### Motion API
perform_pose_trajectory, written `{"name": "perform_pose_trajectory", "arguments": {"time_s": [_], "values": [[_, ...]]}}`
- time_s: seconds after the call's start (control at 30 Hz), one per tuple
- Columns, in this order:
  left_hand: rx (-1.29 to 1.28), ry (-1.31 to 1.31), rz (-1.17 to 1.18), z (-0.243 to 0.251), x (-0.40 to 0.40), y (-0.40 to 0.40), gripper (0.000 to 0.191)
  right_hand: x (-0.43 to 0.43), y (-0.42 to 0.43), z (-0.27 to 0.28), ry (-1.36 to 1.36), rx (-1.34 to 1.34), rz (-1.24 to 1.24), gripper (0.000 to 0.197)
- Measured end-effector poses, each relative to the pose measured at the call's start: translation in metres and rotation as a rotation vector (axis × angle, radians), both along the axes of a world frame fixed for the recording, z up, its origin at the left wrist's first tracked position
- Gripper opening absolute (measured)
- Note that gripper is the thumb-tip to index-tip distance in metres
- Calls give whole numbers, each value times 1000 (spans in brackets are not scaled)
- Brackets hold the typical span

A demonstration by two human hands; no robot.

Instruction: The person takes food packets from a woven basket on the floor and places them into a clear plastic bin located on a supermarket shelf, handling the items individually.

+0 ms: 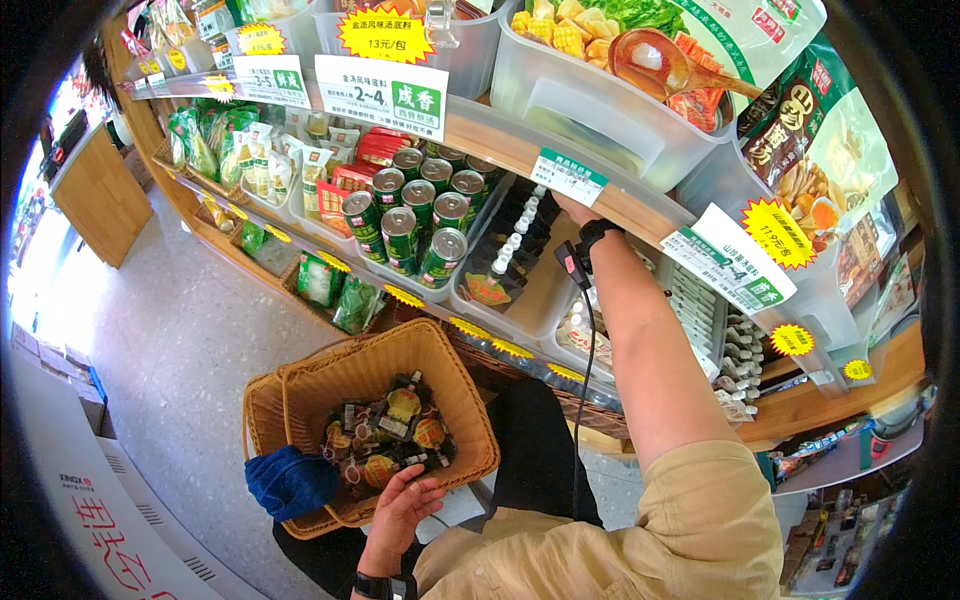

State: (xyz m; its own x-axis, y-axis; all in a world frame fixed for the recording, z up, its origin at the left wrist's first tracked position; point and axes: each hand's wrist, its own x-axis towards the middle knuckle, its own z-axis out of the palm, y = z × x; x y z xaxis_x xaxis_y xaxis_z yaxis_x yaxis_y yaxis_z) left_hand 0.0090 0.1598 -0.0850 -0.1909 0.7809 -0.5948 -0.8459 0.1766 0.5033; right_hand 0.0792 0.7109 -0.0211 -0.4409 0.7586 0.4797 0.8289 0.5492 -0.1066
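Note:
My right hand [576, 210] reaches under the upper shelf's edge into the back of a clear bin; its fingers are hidden behind a price card, so what it touches cannot be seen. In that bin a row of dark spouted pouches with white caps [510, 244] stands along the left side. My left hand [409, 499], palm up with fingers slightly curled and apart, is at the near rim of a woven basket [465, 375] on my lap. Inside the basket lies a pile of dark spouted pouches [401, 409]. A blue cloth [291, 482] is bunched over the basket's left corner.
Left of the bin stand green cans [416, 199] and bagged goods [255, 161]. More white-capped pouches [581, 326] fill bins at the right. Above, the upper shelf edge [495, 142] carries price cards and large tubs [592, 112]. A black cable [585, 390] hangs beside my right arm.

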Motion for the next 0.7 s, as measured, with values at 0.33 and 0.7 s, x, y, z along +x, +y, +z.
{"name": "perform_pose_trajectory", "arguments": {"time_s": [0.33, 0.7], "values": [[17, 20, 15, -6, -1, -6, 31, 4, -16, 10, -132, 124, -6, 42], [70, 63, 86, -15, -7, -25, 30, 8, -31, 25, 371, -473, 88, 43]]}}
